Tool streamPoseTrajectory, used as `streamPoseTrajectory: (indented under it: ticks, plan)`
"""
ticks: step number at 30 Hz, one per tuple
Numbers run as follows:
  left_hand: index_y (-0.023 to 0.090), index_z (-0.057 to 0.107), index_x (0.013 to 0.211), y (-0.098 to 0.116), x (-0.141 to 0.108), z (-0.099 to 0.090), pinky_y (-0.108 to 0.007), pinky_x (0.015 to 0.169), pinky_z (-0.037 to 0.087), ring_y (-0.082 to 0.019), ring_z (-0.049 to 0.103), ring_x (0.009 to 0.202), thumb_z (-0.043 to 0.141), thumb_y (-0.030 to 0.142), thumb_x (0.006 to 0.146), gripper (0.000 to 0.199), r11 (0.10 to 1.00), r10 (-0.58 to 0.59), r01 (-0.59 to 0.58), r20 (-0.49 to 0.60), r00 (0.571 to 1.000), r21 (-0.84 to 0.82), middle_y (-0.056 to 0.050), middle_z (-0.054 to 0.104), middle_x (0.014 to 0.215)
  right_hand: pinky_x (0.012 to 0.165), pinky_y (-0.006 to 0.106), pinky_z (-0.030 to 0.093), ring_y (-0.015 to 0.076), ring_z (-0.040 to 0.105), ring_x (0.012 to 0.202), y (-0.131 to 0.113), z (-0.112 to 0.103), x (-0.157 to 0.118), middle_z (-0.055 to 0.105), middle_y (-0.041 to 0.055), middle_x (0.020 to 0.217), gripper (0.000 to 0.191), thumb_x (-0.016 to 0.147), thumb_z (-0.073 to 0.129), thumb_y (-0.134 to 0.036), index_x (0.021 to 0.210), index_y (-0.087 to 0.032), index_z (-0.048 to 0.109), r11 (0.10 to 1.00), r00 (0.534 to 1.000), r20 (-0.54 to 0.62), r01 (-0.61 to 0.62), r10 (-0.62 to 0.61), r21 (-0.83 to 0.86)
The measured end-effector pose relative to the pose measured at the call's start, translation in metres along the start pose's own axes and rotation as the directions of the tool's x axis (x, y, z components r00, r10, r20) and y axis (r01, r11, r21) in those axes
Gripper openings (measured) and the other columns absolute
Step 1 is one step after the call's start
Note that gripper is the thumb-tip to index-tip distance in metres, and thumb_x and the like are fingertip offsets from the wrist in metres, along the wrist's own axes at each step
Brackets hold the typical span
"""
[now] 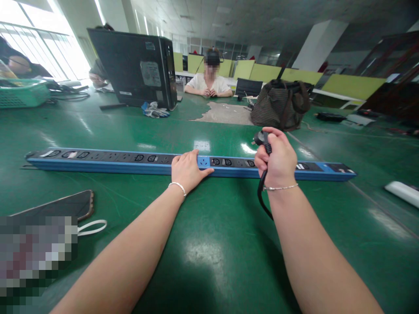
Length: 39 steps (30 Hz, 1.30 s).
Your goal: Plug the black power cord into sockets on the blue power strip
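Observation:
A long blue and black power strip (147, 166) lies across the green table, its row of sockets facing up. My left hand (188, 171) rests over the strip near its middle, fingers on the top and thumb out to the right beside a blue socket (204, 162). Above the right part of the strip, my right hand (277, 156) is closed around a black plug (262, 138), whose prongs point left. The plug's black cable (261, 196) hangs down behind my right wrist. The sockets behind my right hand are hidden.
A black computer case (131, 65) stands at the back left, with gloves (155, 110) beside it. A brown bag (281, 104) is at the back right. Phone (78, 204) at left, green basket (22, 93) far left, white object (404, 194) at right. People sit across the table.

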State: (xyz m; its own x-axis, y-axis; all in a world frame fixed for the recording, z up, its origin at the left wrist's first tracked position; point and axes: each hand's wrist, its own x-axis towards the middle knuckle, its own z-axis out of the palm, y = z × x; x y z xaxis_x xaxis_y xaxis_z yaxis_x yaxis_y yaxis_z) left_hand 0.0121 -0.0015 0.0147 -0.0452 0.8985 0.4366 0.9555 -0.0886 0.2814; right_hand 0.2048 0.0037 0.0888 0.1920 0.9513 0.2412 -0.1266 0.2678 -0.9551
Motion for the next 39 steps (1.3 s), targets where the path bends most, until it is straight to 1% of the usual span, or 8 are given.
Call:
streamPoseTrajectory:
  ticks: [2,4,6,9,12,17,33,39]
  plan:
    - [0.021,0.044,0.125,0.001,0.000,0.000,-0.041,0.098,0.032,-0.028,0.052,0.114,0.058,0.064,0.068,0.072,1.000,0.004,-0.004,-0.011,1.000,-0.012,-0.011,0.061,0.121,0.032,0.015,0.016,0.0041,0.021,0.028,-0.007,0.008,-0.008,0.026,-0.0131,0.043,0.016,0.087,0.038,-0.028,0.099,-0.026,0.048,0.993,0.988,0.126,-0.100,0.093,0.054]
    - [0.021,0.043,0.125,0.001,0.000,-0.001,-0.041,0.099,0.031,-0.028,0.054,0.113,0.057,0.061,0.070,0.069,0.999,-0.011,0.010,-0.020,1.000,-0.037,-0.011,0.062,0.120,0.032,0.015,0.015,0.0040,0.020,0.027,0.001,0.021,-0.017,0.026,-0.0136,0.042,0.014,0.087,0.040,-0.030,0.098,-0.025,0.047,0.956,0.939,0.228,-0.282,0.259,0.075]
    - [0.021,0.043,0.124,0.001,0.000,0.000,-0.040,0.100,0.030,-0.026,0.055,0.112,0.055,0.051,0.074,0.059,0.996,-0.033,0.031,-0.027,0.999,-0.080,-0.009,0.063,0.120,0.032,0.015,0.015,0.0042,0.022,0.026,0.016,0.035,-0.021,0.027,-0.0139,0.041,0.013,0.087,0.040,-0.029,0.098,-0.024,0.046,0.898,0.880,0.277,-0.427,0.386,0.104]
    - [0.021,0.042,0.120,-0.002,0.000,0.001,-0.038,0.100,0.031,-0.023,0.056,0.111,0.051,0.028,0.074,0.047,0.986,-0.048,0.040,-0.051,0.998,-0.160,-0.006,0.064,0.118,0.032,0.014,0.014,0.0044,0.022,0.025,0.038,0.056,-0.021,0.027,-0.0137,0.040,0.014,0.089,0.034,-0.023,0.097,-0.024,0.045,0.841,0.841,0.288,-0.515,0.458,0.166]
    - [0.021,0.041,0.115,-0.006,0.001,0.003,-0.036,0.097,0.035,-0.020,0.057,0.111,0.045,0.016,0.072,0.044,0.966,-0.074,0.043,-0.113,0.991,-0.255,-0.005,0.064,0.120,0.031,0.014,0.015,0.0043,0.022,0.025,0.047,0.071,-0.017,0.028,-0.0137,0.040,0.016,0.090,0.030,-0.020,0.096,-0.024,0.045,0.821,0.836,0.288,-0.531,0.467,0.211]
    - [0.022,0.039,0.114,-0.009,0.001,0.002,-0.035,0.095,0.039,-0.017,0.058,0.110,0.042,0.011,0.072,0.044,0.935,-0.085,0.022,-0.165,0.983,-0.354,-0.005,0.065,0.118,0.030,0.013,0.018,0.0037,0.024,0.026,0.050,0.089,-0.020,0.030,-0.0136,0.042,0.016,0.088,0.031,-0.017,0.093,-0.022,0.045,0.847,0.856,0.196,-0.509,0.479,0.152]
    - [0.022,0.042,0.114,-0.009,0.003,0.002,-0.034,0.095,0.039,-0.017,0.058,0.111,0.040,0.011,0.072,0.043,0.947,-0.090,0.049,-0.114,0.989,-0.318,-0.003,0.066,0.116,0.029,0.014,0.020,0.0051,0.024,0.026,0.050,0.101,-0.023,0.027,-0.0139,0.041,0.021,0.088,0.029,-0.014,0.097,-0.023,0.046,0.868,0.867,0.072,-0.496,0.493,0.018]
    - [0.022,0.043,0.113,-0.010,0.003,0.002,-0.033,0.092,0.040,-0.017,0.059,0.108,0.040,0.012,0.072,0.043,0.952,-0.096,0.055,-0.125,0.987,-0.302,-0.002,0.067,0.114,0.027,0.015,0.021,0.0052,0.025,0.027,0.055,0.107,-0.023,0.030,-0.0127,0.042,0.018,0.087,0.035,-0.017,0.098,-0.022,0.048,0.880,0.882,0.052,-0.460,0.468,-0.119]
